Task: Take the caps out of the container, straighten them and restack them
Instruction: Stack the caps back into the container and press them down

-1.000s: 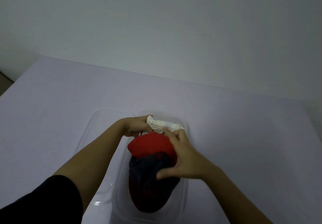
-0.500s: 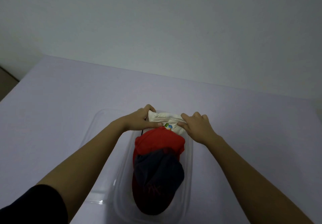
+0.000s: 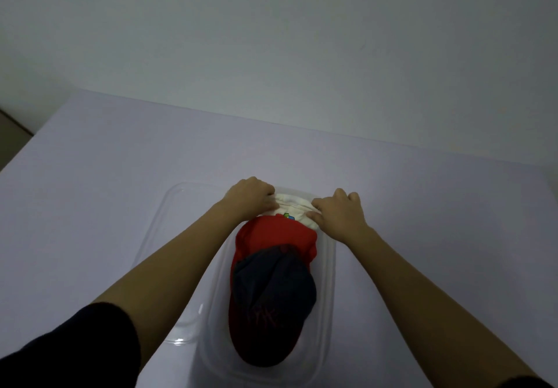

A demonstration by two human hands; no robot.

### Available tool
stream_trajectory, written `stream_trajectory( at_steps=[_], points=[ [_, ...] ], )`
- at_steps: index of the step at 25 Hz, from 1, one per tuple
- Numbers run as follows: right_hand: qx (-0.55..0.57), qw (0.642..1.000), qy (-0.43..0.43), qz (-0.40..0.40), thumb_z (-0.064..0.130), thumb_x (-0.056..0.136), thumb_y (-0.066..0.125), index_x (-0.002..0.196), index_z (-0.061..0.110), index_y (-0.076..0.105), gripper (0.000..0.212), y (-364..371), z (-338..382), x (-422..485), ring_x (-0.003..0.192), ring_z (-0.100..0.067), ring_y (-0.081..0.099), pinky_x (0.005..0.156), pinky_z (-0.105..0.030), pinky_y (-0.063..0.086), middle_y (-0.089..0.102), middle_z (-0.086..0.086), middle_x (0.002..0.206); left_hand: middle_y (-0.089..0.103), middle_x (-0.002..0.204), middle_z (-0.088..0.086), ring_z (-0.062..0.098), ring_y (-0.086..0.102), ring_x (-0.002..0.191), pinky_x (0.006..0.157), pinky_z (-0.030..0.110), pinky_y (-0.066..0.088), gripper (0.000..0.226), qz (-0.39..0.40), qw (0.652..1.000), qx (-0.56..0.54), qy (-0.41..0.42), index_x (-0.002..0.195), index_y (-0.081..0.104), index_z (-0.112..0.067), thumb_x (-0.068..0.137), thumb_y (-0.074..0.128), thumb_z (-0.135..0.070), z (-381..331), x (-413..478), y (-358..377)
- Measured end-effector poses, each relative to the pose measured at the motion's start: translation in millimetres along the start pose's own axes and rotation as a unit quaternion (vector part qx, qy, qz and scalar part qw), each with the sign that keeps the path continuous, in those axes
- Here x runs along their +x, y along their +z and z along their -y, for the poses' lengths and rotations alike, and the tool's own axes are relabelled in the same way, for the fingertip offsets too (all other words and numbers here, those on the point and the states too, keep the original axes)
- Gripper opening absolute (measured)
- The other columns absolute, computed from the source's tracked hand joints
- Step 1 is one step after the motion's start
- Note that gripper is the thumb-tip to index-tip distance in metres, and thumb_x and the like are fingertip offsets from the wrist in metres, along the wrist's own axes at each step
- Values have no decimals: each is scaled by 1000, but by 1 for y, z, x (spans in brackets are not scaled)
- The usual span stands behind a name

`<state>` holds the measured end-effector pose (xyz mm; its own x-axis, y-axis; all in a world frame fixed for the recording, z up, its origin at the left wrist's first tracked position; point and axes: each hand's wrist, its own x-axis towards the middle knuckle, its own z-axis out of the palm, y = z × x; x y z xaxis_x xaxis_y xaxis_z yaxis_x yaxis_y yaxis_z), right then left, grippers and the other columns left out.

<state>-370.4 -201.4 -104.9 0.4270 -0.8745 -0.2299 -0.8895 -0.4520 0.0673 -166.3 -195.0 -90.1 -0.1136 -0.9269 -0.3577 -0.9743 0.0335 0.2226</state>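
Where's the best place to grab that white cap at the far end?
Probably its two ends, coming from above: the white cap lies crumpled across the far end of the container, and the red cap overlaps its near edge. The left hand and right hand grip there.

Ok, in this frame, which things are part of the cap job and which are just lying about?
Part of the job:
white cap, gripped by the left hand and the right hand
red cap
navy cap
clear container holding all three

Just lying about:
clear lid, flat to the left of the container
table
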Motion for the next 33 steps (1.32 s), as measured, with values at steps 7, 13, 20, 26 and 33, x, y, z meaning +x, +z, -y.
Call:
stream_trajectory(
  at_steps=[7,13,20,26,33],
  points=[
    [291,950,-3,-112,68,80,26,108,25,59,62,5,8,-47,93,-17,52,79,-35,35,66,9,92,66,117,3,17,60,105,87,24,43,31,-10,980,-200,-4,116,64,-13,88,56,-24,28,-44,-19],
    [163,986,9,-19,78,76,15,118,28,53,76,3,19,-60,98,-21,54,81,-35,26,64,4,96,63,104,10,24,57,92,77,33,44,32,109,984,-137,34,118,51,-14,90,56,-29,19,-66,4],
    [176,981,68,-51,49,88,49,126,22,50,47,11,25,-68,109,-23,52,88,-39,37,59,-2,122,56,124,15,29,56,108,89,34,44,43,-53,992,-109,-33,131,45,-8,91,53,-21,4,-71,23],
    [433,900,-3,54,40,95,42,74,20,53,31,21,41,-124,60,-3,51,58,-21,40,56,7,70,57,123,-8,4,53,109,90,18,41,35,-7,958,-286,25,129,54,-18,96,47,-28,25,-133,33],
    [378,924,44,37,41,98,34,88,9,51,38,18,42,-118,72,-27,60,67,-39,48,62,-9,76,55,70,4,14,47,60,54,20,34,30,-98,967,-233,8,85,53,-3,99,41,-28,2,-128,47]
  ],
)
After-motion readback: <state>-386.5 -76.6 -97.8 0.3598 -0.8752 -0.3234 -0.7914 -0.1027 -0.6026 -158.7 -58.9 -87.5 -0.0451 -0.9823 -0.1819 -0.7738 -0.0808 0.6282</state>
